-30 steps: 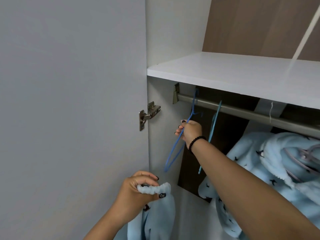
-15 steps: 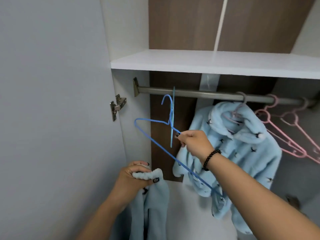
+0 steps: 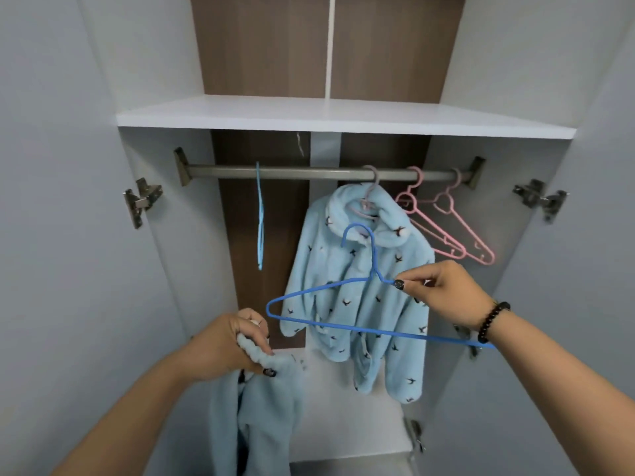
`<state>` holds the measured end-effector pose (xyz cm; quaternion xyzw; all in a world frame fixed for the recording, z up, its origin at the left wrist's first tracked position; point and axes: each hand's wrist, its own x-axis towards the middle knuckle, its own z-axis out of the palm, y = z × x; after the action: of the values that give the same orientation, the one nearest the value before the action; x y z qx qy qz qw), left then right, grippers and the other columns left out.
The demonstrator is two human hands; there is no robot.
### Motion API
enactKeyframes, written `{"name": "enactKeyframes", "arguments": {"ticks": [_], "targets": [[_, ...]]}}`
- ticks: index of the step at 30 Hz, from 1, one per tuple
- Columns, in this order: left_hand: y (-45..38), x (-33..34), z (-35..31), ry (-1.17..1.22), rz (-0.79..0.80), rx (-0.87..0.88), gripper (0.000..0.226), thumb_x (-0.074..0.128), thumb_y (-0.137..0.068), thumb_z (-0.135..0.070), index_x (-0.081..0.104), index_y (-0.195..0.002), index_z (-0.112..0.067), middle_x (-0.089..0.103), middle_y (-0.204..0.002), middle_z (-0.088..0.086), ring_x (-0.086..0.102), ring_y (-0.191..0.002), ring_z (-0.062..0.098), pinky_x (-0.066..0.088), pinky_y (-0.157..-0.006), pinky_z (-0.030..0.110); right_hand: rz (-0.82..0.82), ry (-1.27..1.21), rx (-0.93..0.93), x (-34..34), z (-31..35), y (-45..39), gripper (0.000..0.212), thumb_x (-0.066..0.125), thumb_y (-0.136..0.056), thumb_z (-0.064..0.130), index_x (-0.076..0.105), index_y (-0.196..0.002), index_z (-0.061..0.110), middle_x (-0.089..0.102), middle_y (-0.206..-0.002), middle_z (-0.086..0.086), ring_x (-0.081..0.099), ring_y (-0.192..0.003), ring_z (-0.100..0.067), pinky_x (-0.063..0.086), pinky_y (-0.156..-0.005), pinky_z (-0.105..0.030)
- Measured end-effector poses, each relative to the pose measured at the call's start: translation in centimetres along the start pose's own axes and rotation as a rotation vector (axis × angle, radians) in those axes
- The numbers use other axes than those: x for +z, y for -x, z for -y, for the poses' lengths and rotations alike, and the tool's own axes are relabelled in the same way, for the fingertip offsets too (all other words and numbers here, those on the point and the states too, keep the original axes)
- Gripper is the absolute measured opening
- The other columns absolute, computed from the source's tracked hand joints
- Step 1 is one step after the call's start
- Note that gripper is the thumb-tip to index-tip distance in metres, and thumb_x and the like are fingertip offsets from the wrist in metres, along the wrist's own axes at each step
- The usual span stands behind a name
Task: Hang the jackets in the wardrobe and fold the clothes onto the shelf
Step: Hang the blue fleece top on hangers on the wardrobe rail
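Wardrobe (image 3: 343, 118): right hand (image 3: 450, 290) pinches hanger (image 3: 343, 326).

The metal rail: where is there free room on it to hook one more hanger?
The grey metal rail is bare between the thin light-blue hanger and the hung pale-blue fleece jacket. Its right end is crowded by two pink plastic hangers.

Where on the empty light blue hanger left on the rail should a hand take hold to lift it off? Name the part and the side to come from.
Grip the light blue hanger at its neck, just under the hook over the rail. It hangs edge-on to the camera, so come from the front and pinch across the thin wire. Nothing hangs close on either side: the hung jacket is well to its right.
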<state>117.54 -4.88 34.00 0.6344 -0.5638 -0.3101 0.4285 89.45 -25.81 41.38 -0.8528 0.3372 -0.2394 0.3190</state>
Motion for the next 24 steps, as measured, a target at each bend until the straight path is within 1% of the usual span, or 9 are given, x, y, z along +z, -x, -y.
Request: {"name": "enactKeyframes", "arguments": {"ticks": [2, 6, 9, 11, 12, 14, 17, 21, 24], "targets": [[-0.4, 0.8, -0.8, -0.08, 0.034, 0.001, 0.025, 0.09, -0.045, -0.02, 0.075, -0.059, -0.035, 0.059, -0.094, 0.007, 0.061, -0.081, 0.0, 0.05, -0.073, 0.018, -0.005, -0.02, 0.002, -2.0, -0.9, 1.0, 0.012, 0.07, -0.085, 0.017, 0.076, -0.081, 0.027, 0.075, -0.08, -0.001, 0.064, -0.068, -0.002, 0.054, -0.075, -0.022], [-1.2, 2.4, -2.0, -0.185, 0.051, -0.01, 0.045, 0.089, -0.056, 0.003, 0.074, -0.059, -0.039, 0.062, -0.091, 0.003, 0.06, -0.084, -0.004, 0.048, -0.075, 0.013, 0.037, -0.021, -0.025, -5.8, -2.2, 2.6, 0.008, 0.072, -0.082, 0.027, 0.079, -0.079, 0.024, 0.074, -0.081, -0.01, 0.069, -0.079, -0.027, 0.056, -0.077, -0.03], [-1.3, 3.8, -2.8, -0.205, 0.033, -0.018, 0.047, 0.089, -0.055, 0.004, 0.074, -0.058, -0.04, 0.062, -0.089, 0.0, 0.061, -0.082, -0.005, 0.048, -0.075, 0.011, 0.078, -0.045, -0.064, -8.0, -2.8, 4.0, 0.034, 0.07, -0.067, 0.055, 0.079, -0.076, 0.023, 0.074, -0.081, -0.013, 0.066, -0.072, -0.03, 0.054, -0.077, -0.047], [-1.1, 4.5, -3.6, -0.196, 0.026, -0.003, 0.039, 0.091, -0.054, -0.003, 0.075, -0.059, -0.038, 0.064, -0.088, -0.004, 0.062, -0.081, -0.004, 0.049, -0.076, 0.014, 0.106, -0.047, -0.094, -8.8, -3.1, 4.5, 0.021, 0.073, -0.072, 0.04, 0.079, -0.076, 0.021, 0.075, -0.08, -0.009, 0.067, -0.077, -0.036, 0.053, -0.079, -0.05], [-1.0, 4.9, -4.1, -0.177, 0.034, 0.015, 0.031, 0.093, -0.052, -0.013, 0.075, -0.061, -0.037, 0.065, -0.088, -0.006, 0.062, -0.082, -0.003, 0.05, -0.077, 0.015, 0.129, -0.041, -0.107, -9.0, -3.2, 4.7, 0.011, 0.075, -0.077, 0.029, 0.079, -0.078, 0.019, 0.075, -0.08, -0.008, 0.067, -0.078, -0.034, 0.054, -0.079, -0.05], [-1.0, 5.7, -5.2, -0.141, 0.048, 0.047, 0.024, 0.094, -0.047, -0.034, 0.076, -0.064, -0.034, 0.065, -0.094, -0.01, 0.063, -0.085, -0.001, 0.051, -0.08, 0.017, 0.174, -0.023, -0.137, -9.3, -3.3, 4.7, 0.007, 0.073, -0.082, 0.018, 0.079, -0.082, 0.017, 0.074, -0.082, -0.012, 0.067, -0.08, -0.037, 0.054, -0.081, -0.05], [-1.6, 6.7, -6.6, -0.119, 0.021, 0.082, 0.027, 0.092, -0.055, -0.009, 0.076, -0.064, -0.029, 0.063, -0.097, -0.007, 0.063, -0.086, 0.001, 0.051, -0.08, 0.017, 0.201, -0.036, -0.158, -9.8, -2.9, 4.2, 0.007, 0.072, -0.083, 0.019, 0.079, -0.083, 0.02, 0.074, -0.084, -0.015, 0.065, -0.087, -0.041, 0.054, -0.084, -0.051], [-2.1, 7.0, -8.5, -0.078, -0.054, 0.136, 0.016, 0.086, -0.051, -0.021, 0.076, -0.062, -0.025, 0.065, -0.095, -0.002, 0.064, -0.086, 0.006, 0.053, -0.078, 0.019, 0.225, -0.028, -0.207, -10.7, -2.0, 3.9, 0.016, 0.072, -0.076, 0.039, 0.079, -0.081, 0.026, 0.074, -0.083, -0.015, 0.065, -0.087, -0.042, 0.053, -0.084, -0.053], [-2.6, 6.0, -8.7, -0.131, -0.198, 0.156, 0.03, 0.091, -0.052, 0.002, 0.074, -0.059, -0.023, 0.067, -0.089, 0.007, 0.065, -0.083, 0.008, 0.05, -0.077, 0.014, 0.255, -0.012, -0.225, -12.1, -1.5, 3.5, 0.008, 0.072, -0.083, 0.02, 0.079, -0.085, 0.018, 0.076, -0.083, 0.001, 0.071, -0.087, -0.02, 0.055, -0.089, -0.042]]}}
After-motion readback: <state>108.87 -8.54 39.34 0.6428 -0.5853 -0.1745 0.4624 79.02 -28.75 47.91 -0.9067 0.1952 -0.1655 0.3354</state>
